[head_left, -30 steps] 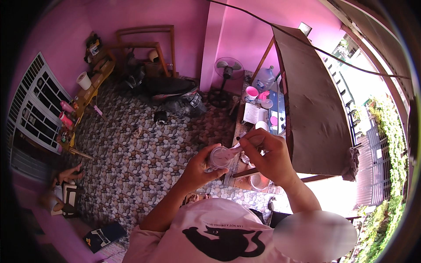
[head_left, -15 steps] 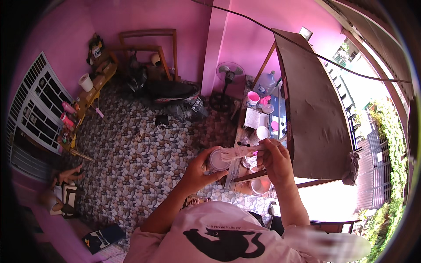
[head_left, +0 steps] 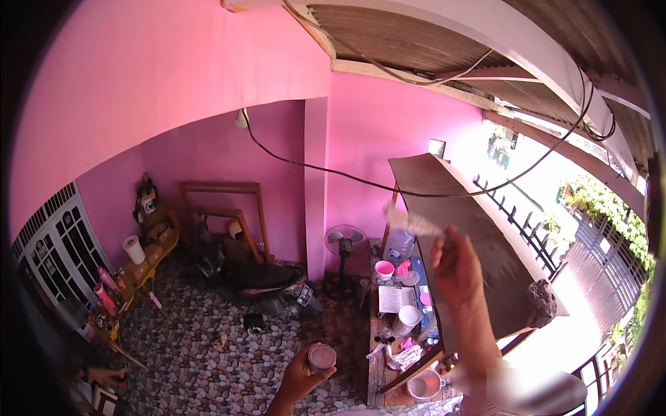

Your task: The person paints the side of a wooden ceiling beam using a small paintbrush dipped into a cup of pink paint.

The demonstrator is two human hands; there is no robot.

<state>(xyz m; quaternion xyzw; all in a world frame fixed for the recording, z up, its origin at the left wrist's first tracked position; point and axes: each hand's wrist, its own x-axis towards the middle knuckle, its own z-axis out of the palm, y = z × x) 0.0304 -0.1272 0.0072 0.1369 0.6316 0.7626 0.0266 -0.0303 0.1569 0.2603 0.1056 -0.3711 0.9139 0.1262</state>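
My left hand point(head_left: 303, 376) is closed round a small round tub point(head_left: 322, 357) with a pale pinkish top, low in the middle of the view. Higher up and to the right, my right hand point(head_left: 458, 270) is raised, its fingers pinched on a pale, limp strip point(head_left: 414, 222). Motion blurs the strip, so I cannot tell its material; it looks thin and streams out to the left in front of the brown awning sheet point(head_left: 472, 243). Tub and strip are well apart.
Right of my left hand stands a cluttered table with a white tub point(head_left: 407, 320), an open notebook point(head_left: 397, 300), a pink cup point(head_left: 383, 270), a water jug point(head_left: 399, 244) and a bucket point(head_left: 424, 383). Beyond are a fan point(head_left: 345, 241) and a motorbike point(head_left: 267, 281). A cable point(head_left: 312, 166) hangs across.
My right hand has lifted the strip up and away from the tub. My left hand still holds the tub, now lower in view. The view has tilted upward, showing more wall and roof.
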